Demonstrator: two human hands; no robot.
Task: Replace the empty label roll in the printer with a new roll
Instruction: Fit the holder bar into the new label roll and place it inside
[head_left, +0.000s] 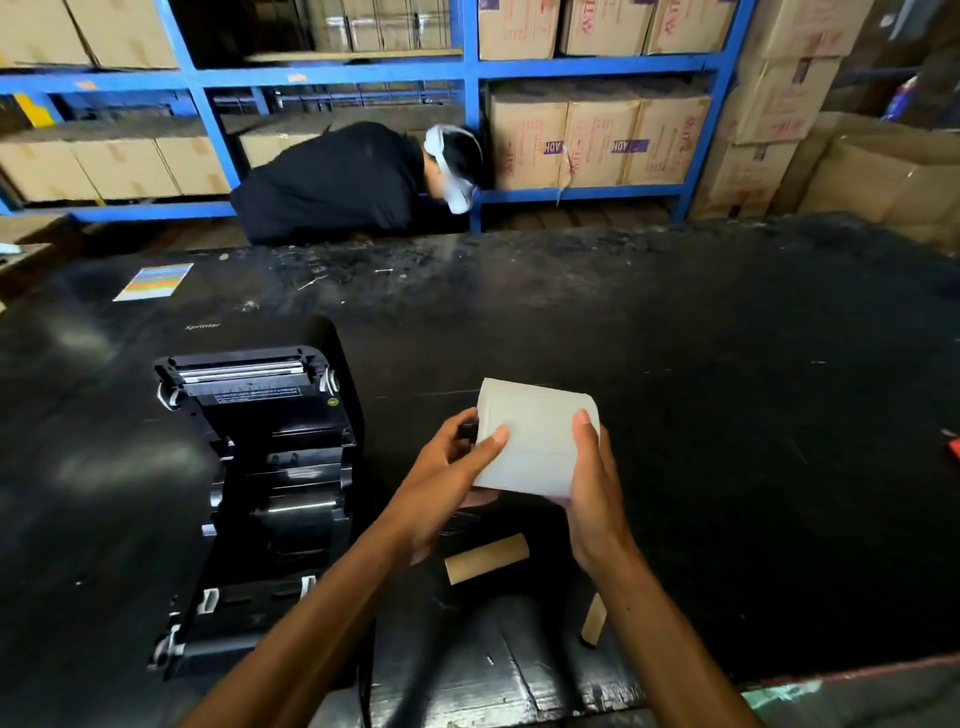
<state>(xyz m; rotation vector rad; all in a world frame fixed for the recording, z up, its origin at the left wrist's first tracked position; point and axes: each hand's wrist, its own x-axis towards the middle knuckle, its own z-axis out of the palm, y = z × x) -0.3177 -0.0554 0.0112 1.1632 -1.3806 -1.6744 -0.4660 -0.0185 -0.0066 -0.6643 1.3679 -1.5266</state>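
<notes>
Fingers of both hands press on the white label roll (535, 439), holding it up above the black table (727, 389). Left hand (441, 488) grips one end, right hand (597, 499) the other. Below them lies a brown empty core (485, 558). Just left sits the printer (260, 483), lid open. Far back, blue shelves (470, 67) hold cardboard boxes (597, 137).
</notes>
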